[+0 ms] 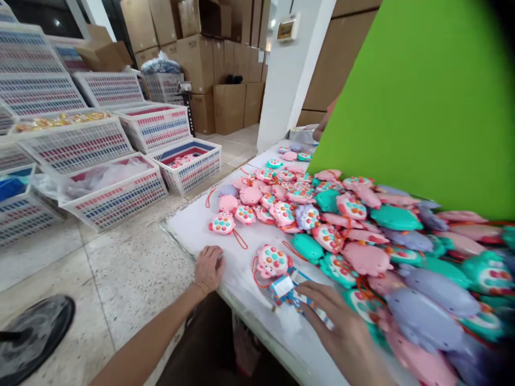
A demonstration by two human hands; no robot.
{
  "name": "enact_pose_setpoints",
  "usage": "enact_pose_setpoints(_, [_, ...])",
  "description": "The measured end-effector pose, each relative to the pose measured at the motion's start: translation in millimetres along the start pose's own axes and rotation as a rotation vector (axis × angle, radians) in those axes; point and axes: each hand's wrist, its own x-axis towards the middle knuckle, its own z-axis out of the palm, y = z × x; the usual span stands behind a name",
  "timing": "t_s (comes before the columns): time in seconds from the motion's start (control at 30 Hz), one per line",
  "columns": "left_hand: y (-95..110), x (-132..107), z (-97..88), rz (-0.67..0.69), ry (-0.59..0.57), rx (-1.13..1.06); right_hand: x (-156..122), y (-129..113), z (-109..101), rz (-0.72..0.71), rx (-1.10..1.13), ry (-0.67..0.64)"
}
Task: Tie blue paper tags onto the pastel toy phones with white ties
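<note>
The right hand (341,324) spreads loosely over small blue-and-white printed packets (283,286), a rounded pink plastic toy (272,261) beyond its fingertips; the left hand's (208,266) grip I cannot tell.

The bare left forearm (156,335) slants forward; the left hand (208,268) rests back upward, its fingers (209,251) loosely curled. The right hand (338,324), slightly blurred, sits lower; its fingers (316,294) point leftward, gently bent.

The head camera looks forward-down across the table (237,279).
</note>
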Motion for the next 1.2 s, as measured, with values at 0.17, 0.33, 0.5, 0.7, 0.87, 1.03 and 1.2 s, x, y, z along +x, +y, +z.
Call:
enact_pose_setpoints(0.17, [-5,1,0.3,0.010,0.010,0.000,42,5,41,-0.181,-0.132,-0.201])
enact_pose_setpoints(0.33, [-1,0,-5.7,0.010,0.038,-0.033,61,3,40,-0.210,-0.227,-0.403])
enact_pose_setpoints(0.5, [63,-21,-20.0,0.277,-0.105,-0.123,80,22,16,-0.149,-0.162,-0.374])
enact_pose_setpoints(0.7, [114,-30,8.4,0.564,-0.496,0.115,101,45,-7,0.088,-0.176,-0.228])
enact_pose_setpoints(0.87, [105,-28,24.5,0.545,-0.473,0.154,104,41,-12,0.204,-0.025,-0.067])
enact_pose_setpoints(1.03, [96,-14,-7.6,0.438,-0.490,0.045,110,53,-8,0.269,0.061,0.059])
enact_pose_setpoints(1.2, [80,7,-38.0,0.086,-0.391,-0.207,110,60,-5,0.288,0.030,0.050])
